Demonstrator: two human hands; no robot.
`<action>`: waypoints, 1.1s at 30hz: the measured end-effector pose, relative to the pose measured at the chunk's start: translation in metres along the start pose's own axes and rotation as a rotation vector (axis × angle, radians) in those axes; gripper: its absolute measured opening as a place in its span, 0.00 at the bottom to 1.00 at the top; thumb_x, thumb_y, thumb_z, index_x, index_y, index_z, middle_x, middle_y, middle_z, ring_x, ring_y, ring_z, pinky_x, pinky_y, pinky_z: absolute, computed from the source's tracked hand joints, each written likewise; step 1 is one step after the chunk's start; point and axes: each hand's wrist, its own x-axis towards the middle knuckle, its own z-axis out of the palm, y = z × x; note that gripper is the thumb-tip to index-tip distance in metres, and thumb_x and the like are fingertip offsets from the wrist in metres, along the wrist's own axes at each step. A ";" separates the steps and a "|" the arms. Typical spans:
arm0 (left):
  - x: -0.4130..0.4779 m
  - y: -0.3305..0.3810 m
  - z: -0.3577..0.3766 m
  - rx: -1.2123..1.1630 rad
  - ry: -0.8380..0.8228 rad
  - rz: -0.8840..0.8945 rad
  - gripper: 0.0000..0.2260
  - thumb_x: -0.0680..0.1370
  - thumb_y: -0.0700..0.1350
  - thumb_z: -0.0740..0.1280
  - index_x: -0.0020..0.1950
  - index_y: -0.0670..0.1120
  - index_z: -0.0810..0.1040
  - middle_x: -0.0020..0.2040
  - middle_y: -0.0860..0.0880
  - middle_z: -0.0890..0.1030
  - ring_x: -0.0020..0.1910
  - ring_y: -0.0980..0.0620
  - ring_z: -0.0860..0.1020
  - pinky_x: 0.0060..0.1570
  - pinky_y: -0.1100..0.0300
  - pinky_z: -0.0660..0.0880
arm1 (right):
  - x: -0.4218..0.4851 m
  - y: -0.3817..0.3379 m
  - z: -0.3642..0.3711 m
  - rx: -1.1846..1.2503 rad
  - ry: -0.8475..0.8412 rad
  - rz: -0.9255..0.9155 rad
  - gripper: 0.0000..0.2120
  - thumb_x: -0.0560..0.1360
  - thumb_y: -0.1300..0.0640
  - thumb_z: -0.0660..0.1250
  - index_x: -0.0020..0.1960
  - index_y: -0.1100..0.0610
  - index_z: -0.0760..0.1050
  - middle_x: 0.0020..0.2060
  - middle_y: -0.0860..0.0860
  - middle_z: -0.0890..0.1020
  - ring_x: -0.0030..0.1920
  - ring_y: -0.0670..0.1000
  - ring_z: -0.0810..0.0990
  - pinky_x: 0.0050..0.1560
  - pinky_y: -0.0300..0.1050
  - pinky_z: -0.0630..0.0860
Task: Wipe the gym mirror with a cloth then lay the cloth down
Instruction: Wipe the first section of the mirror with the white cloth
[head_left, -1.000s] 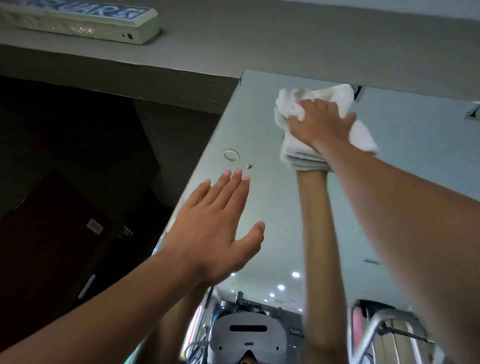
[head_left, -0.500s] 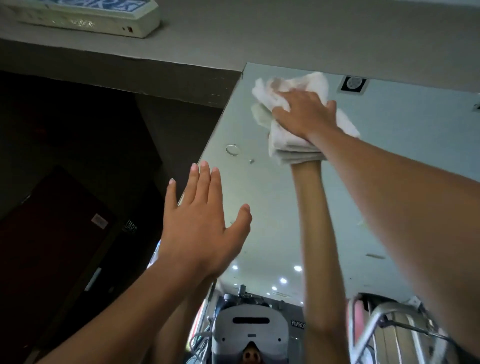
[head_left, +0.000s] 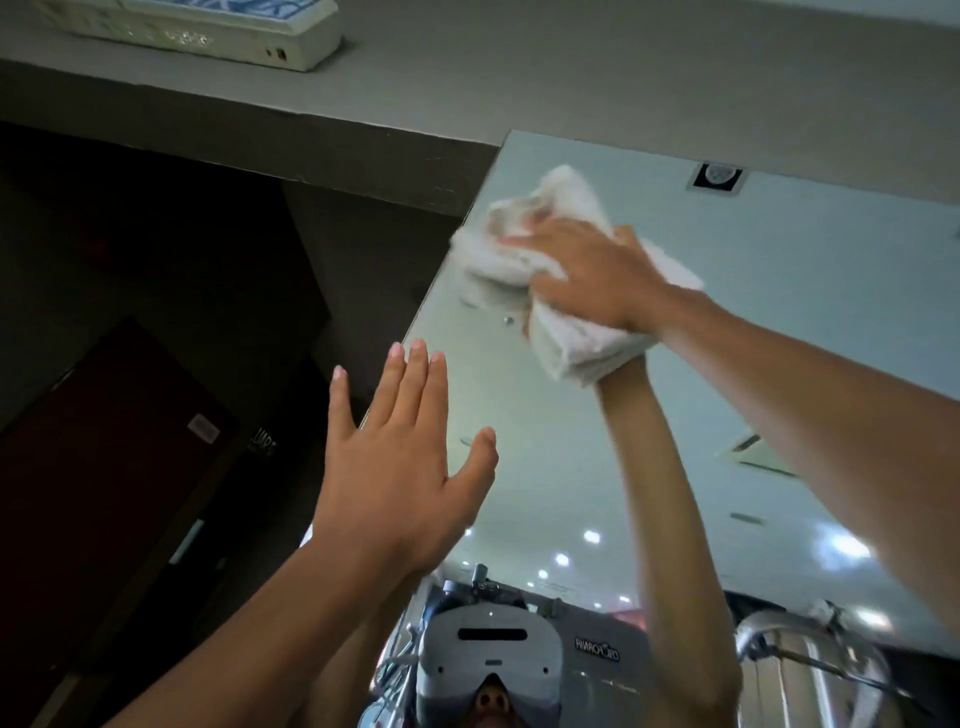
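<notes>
one cloth (head_left: 574, 345) shifted left, two hands (head_left: 400, 467) (head_left: 597, 280) up

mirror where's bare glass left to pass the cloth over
Bare mirror lies right of the cloth, between the top edge and the right forearm, and in the strip between the left hand and the reflected arm. The upper left corner is crowded: the right hand grips the cloth there.

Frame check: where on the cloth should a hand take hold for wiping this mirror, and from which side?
Take the cloth at its bunched middle, from the room side, palm toward the mirror, as the right hand does. It is a thick wad pressed against the glass, so only its outer face is free; held by an edge, the folded layers would probably flap.
</notes>
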 end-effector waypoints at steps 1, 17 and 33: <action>0.000 0.000 -0.001 -0.008 -0.004 0.005 0.40 0.74 0.66 0.33 0.83 0.48 0.41 0.82 0.52 0.38 0.78 0.56 0.32 0.74 0.46 0.27 | 0.003 0.010 0.000 -0.017 0.059 0.151 0.23 0.79 0.46 0.50 0.74 0.36 0.62 0.76 0.43 0.64 0.76 0.49 0.60 0.67 0.65 0.58; -0.022 -0.009 -0.003 0.005 -0.048 0.003 0.37 0.75 0.65 0.32 0.82 0.50 0.38 0.80 0.55 0.33 0.77 0.59 0.29 0.75 0.47 0.27 | -0.035 -0.010 0.002 0.011 -0.043 -0.043 0.26 0.77 0.45 0.50 0.75 0.34 0.59 0.78 0.43 0.59 0.78 0.47 0.55 0.71 0.61 0.53; -0.020 -0.004 -0.003 0.052 -0.043 -0.014 0.39 0.74 0.65 0.34 0.83 0.48 0.45 0.83 0.52 0.43 0.80 0.56 0.36 0.77 0.46 0.32 | -0.067 0.019 -0.003 -0.019 -0.007 0.032 0.28 0.74 0.43 0.45 0.73 0.34 0.62 0.77 0.43 0.63 0.75 0.48 0.59 0.66 0.63 0.59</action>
